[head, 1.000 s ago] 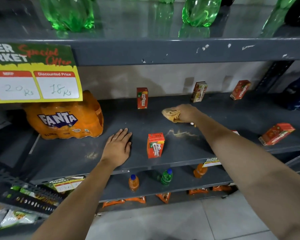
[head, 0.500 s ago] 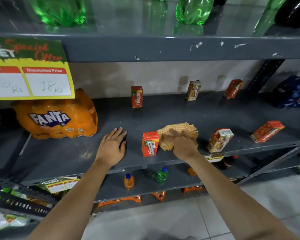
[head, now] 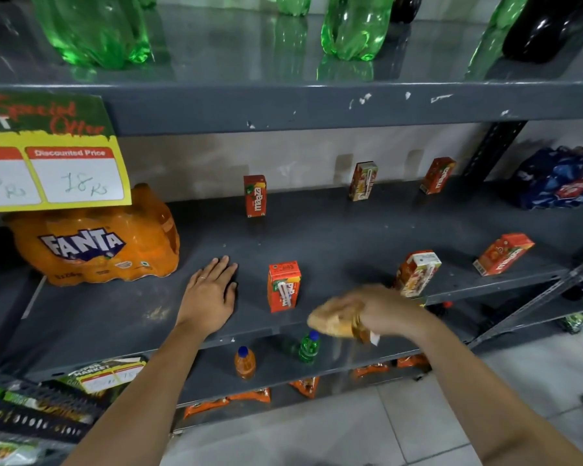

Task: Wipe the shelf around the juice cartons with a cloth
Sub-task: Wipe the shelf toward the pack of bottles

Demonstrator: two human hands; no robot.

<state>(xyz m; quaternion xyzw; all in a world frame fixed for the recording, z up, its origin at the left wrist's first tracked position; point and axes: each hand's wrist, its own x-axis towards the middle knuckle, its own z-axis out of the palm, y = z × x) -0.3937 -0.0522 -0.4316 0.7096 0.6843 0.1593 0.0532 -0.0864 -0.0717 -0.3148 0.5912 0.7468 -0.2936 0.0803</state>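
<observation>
A: So, surface first. Grey metal shelf (head: 334, 237), matt, with pale speckles and one dusty smear (head: 156, 312) near the front edge, left of the left hand (head: 209, 294). Paint chipped along the lip of the upper shelf (head: 360, 102).

B: Hands?

A: Left hand flat on the shelf, palm down, fingers spread, holding nothing. Right hand (head: 389, 312) closed around a bunched yellow-orange cloth (head: 334, 322), at the front edge of the shelf; motion-blurred, so I cannot tell whether the cloth touches the surface.

B: Cartons?

A: Six juice cartons, well apart. Front row: one upright (head: 283, 285) between the hands, one tilted (head: 418, 274) just behind the right hand, one leaning (head: 504, 253) further right. Back row near the wall: three (head: 255, 195) (head: 363, 180) (head: 438, 175).

B: Surroundings?

A: Orange Fanta multipack (head: 95, 243) at left under a yellow price sign (head: 51, 163). Green bottles (head: 95, 28) on the upper shelf, a blue pack (head: 559, 179) far right. Two small bottles (head: 244, 362) (head: 309, 346) on the shelf below. Pale wall (head: 199, 166) behind, light tiled floor (head: 317, 432).
</observation>
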